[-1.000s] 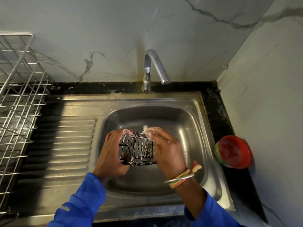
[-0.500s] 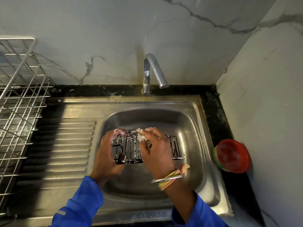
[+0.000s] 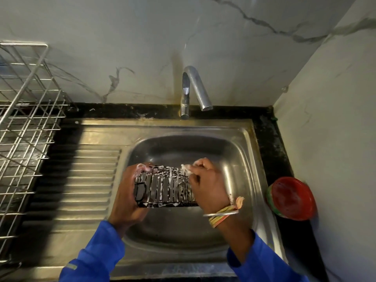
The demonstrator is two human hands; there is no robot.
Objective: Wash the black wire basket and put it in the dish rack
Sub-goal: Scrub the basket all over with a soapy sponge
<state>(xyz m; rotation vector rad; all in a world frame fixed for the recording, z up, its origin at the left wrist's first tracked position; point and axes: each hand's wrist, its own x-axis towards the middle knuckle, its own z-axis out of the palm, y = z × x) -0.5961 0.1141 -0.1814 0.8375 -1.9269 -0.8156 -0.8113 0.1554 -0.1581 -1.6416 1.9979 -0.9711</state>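
The black wire basket (image 3: pixel 164 186), streaked with white soap foam, is held over the steel sink basin (image 3: pixel 240 159). My left hand (image 3: pixel 127 197) grips its left end. My right hand (image 3: pixel 207 186) lies over its right end, with the fingers pinching a small soapy white scrubber (image 3: pixel 186 167) against the basket's top edge. The basket's right part is hidden behind this hand. The silver wire dish rack (image 3: pixel 26 123) stands at the far left on the counter.
A chrome tap (image 3: pixel 193 90) rises behind the basin; no water runs from it. The ribbed steel draining board (image 3: pixel 81 180) lies between basin and rack. A red-lidded round tub (image 3: pixel 291 197) sits on the black counter at the right, close to the marble side wall.
The basket has been turned in my hands, showing a narrower side now. My right hand has slid from the basket's middle to its right top edge with the scrubber.
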